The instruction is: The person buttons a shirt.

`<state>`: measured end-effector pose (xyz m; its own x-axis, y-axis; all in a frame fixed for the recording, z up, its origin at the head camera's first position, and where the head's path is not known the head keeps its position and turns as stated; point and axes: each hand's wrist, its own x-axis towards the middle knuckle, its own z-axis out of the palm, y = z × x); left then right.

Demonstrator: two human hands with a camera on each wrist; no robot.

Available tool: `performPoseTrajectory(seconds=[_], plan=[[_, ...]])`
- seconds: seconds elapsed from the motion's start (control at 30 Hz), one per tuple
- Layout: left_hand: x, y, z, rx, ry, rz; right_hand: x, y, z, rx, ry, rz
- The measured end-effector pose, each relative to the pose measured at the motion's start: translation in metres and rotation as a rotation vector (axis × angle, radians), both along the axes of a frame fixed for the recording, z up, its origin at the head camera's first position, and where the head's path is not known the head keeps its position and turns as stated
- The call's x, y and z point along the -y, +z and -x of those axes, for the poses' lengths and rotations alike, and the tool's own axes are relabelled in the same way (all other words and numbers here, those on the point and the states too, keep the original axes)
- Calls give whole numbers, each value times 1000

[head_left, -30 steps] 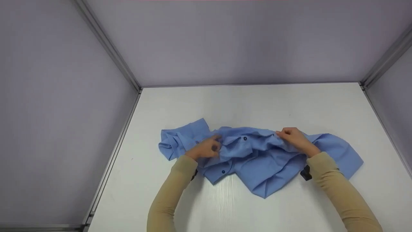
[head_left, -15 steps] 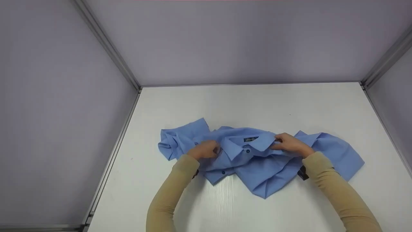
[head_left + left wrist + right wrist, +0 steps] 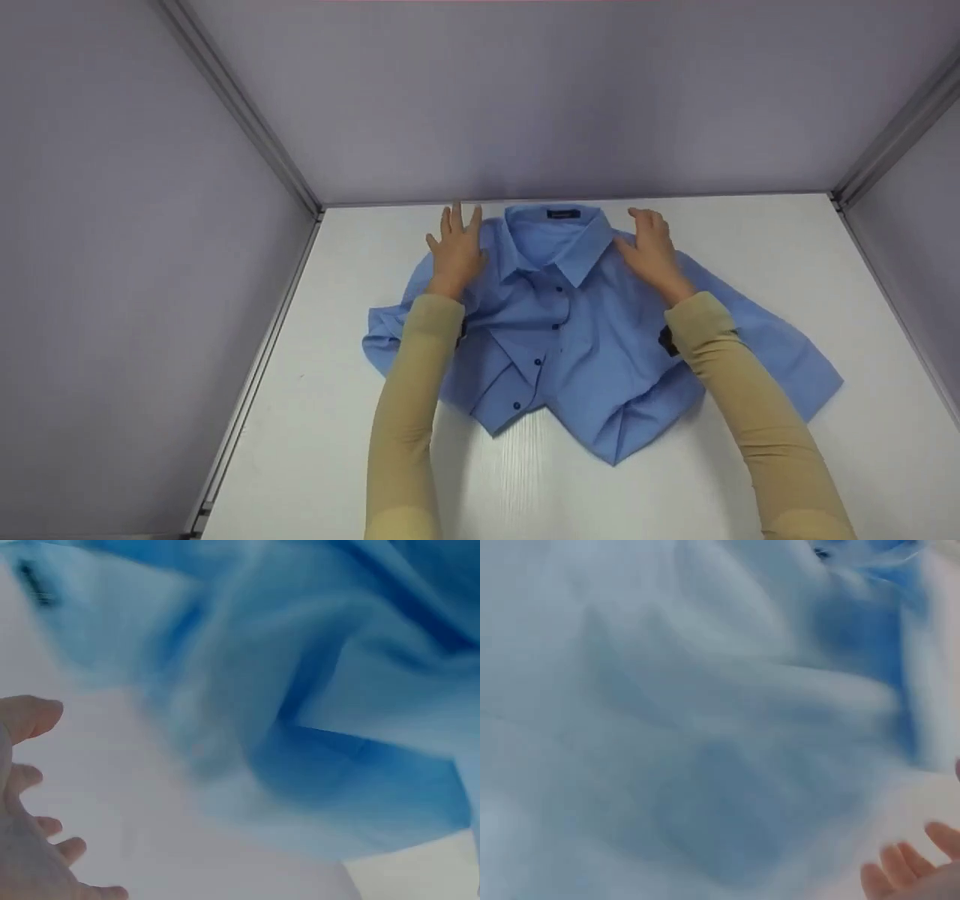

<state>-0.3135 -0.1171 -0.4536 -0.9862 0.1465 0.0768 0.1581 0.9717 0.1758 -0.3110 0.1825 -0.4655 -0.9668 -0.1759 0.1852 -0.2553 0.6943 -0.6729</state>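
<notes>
A blue button-up shirt point(image 3: 607, 345) lies front up in the head view, its collar point(image 3: 586, 255) toward the back wall. Inside the neck shows a dark label point(image 3: 563, 214), and dark buttons run down the front. My left hand point(image 3: 456, 259) is over the shoulder left of the collar with its fingers spread. To the right of the collar, my right hand point(image 3: 649, 251) hovers over or rests on the other shoulder, its fingers loosely extended. In both wrist views the shirt is blurred, and neither hand grips the cloth.
The shirt lies on a white table point(image 3: 315, 420). A grey back wall point(image 3: 495, 105) rises right behind the collar, with a side wall point(image 3: 135, 285) at the left and another point(image 3: 915, 195) at the right. Metal strips line the corners.
The bunched upper part of the shirt has been spread toward the back wall, baring the collar and button front. Both hands have moved away from me and let go of the cloth.
</notes>
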Motion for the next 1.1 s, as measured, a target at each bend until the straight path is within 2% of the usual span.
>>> performPoseTrajectory(seconds=[0.07,0.17,0.23,0.3,0.4,0.5,0.57,0.63,0.8,0.9,1.0,1.1], plan=[[-4,-14,-10,43,-32,9,5,-9,-9,-38,26,-55],[-6,-41,-34,106,-127,34,2,-28,-28,21,141,-153],[-5,-56,-52,160,-164,35,-3,-38,-42,106,227,-217],[-2,-68,-68,248,-180,31,-8,-47,-55,219,285,-282],[0,-82,-88,402,-155,41,-13,-58,-72,399,344,-376],[-3,-91,-100,522,-112,44,-13,-68,-81,545,383,-447],[-6,-95,-105,570,-93,51,-13,-76,-84,601,384,-484],[-9,-98,-107,581,-85,61,-13,-84,-84,622,360,-523],[-13,-110,-105,486,-89,139,-18,-99,-68,623,283,-561],[-13,-118,-98,435,-79,160,-22,-107,-55,568,259,-540],[-12,-123,-98,433,-76,165,-20,-115,-58,471,202,-525],[-14,-126,-100,422,-86,157,-15,-123,-69,366,121,-527]])
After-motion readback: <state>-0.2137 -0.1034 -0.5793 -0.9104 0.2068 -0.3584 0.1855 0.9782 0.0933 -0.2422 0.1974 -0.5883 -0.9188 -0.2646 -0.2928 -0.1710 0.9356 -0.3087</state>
